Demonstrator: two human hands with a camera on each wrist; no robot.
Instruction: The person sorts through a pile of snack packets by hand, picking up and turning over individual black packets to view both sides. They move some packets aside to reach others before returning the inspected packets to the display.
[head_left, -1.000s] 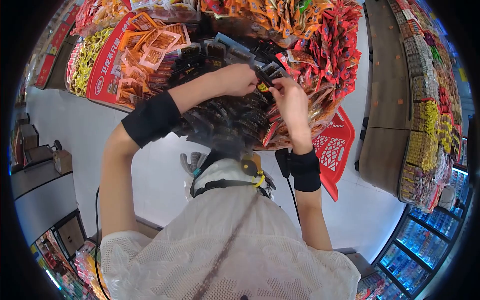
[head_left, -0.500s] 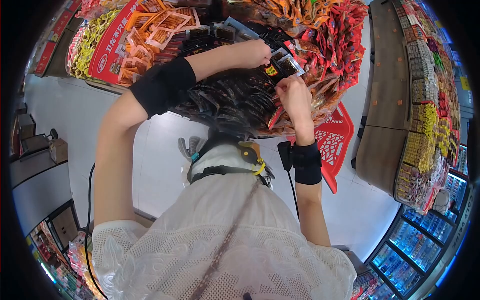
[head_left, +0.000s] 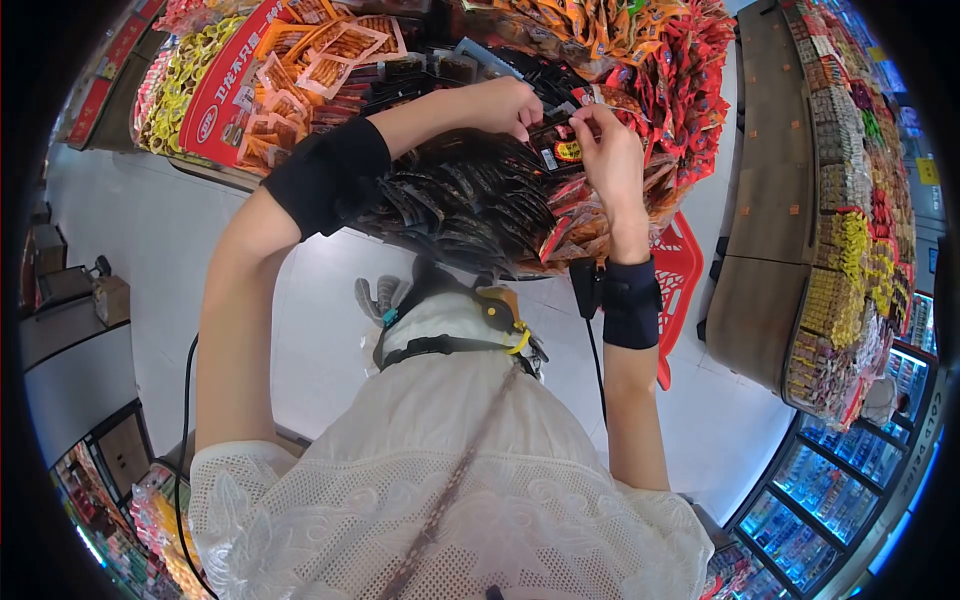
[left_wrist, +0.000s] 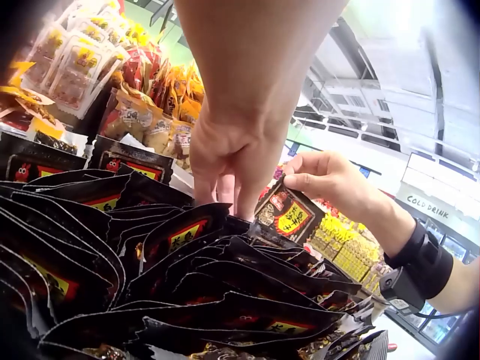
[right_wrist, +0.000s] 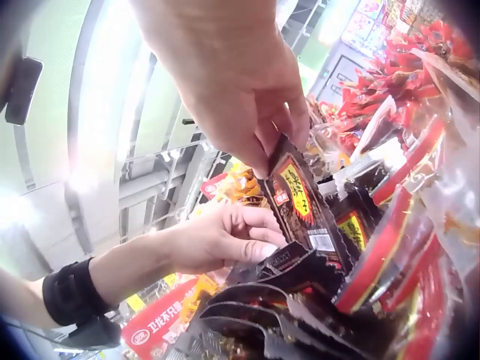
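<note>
My right hand (head_left: 615, 165) pinches the top corner of a black snack packet (right_wrist: 300, 199) with a yellow-and-red label, which stands upright at the right end of a row of similar black packets (left_wrist: 187, 285). To its left is my left hand (head_left: 500, 108), its fingers reaching down behind the front packets in the left wrist view. In the right wrist view its thumb and fingertips pinch the upper edge of another black packet (right_wrist: 289, 260), close beside the held one. The lower part of the held packet is hidden among the row.
Orange snack packs (head_left: 330, 70) lie left of the black row, behind a red sign board (head_left: 215, 110). Red packs (head_left: 690, 100) are heaped on the right. A red plastic basket (head_left: 680, 270) stands below them, and a long stocked shelf (head_left: 770, 200) runs along the right.
A second ago both hands were close together at a black packet. The right hand then dropped lower, and now it has risen to the packet's top corner. The left hand stays near the row.
</note>
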